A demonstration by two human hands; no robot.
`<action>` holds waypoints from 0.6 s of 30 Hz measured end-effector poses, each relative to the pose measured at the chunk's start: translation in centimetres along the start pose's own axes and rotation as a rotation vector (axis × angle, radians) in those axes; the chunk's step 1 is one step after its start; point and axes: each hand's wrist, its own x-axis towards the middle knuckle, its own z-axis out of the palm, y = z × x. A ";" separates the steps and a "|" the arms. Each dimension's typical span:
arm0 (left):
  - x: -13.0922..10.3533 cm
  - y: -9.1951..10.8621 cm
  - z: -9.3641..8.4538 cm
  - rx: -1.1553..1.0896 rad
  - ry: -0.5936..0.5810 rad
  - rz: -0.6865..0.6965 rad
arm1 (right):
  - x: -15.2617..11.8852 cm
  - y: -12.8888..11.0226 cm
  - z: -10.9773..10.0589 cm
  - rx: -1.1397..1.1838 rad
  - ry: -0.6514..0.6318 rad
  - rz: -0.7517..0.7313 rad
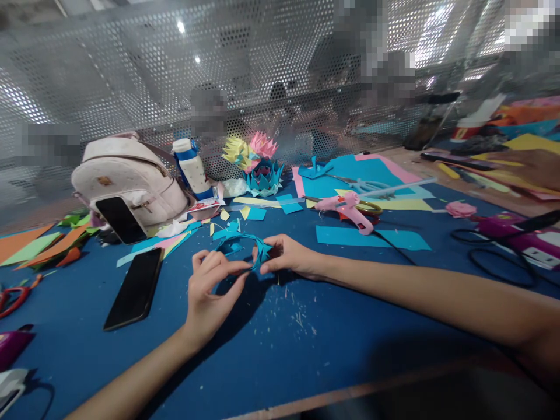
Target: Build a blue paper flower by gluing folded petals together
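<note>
Fingers of the left hand (214, 286) and the right hand (291, 256) are closed on a blue paper ring (263, 251), pinching its near right side between them, about midway between the near and far edges of the bench (341, 332). The ring looks only partly made: its band is curved round and pointed folds stand at the right, while the rest seems plainer; whether the ends are joined is hidden. Toward the far edge, a blue paper pot (265, 181) with a yellow flower (238, 154) and a pink flower (263, 144) appears finished. On the right-edge side of the ring, a pink glue gun (343, 206) lies unheld, and a blue strip (371, 237) lies flat, apparently unused, just on its near-edge side.
</note>
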 end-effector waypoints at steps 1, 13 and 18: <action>0.0 0.0 0.0 0.000 0.001 0.000 | 0.0 0.0 0.0 0.000 0.001 0.001; 0.1 0.1 0.0 -0.017 0.002 -0.036 | 0.1 0.3 -0.2 -0.031 0.018 -0.012; 0.1 -0.1 0.0 -0.048 0.017 -0.045 | 0.3 0.2 -0.1 -0.048 0.010 -0.038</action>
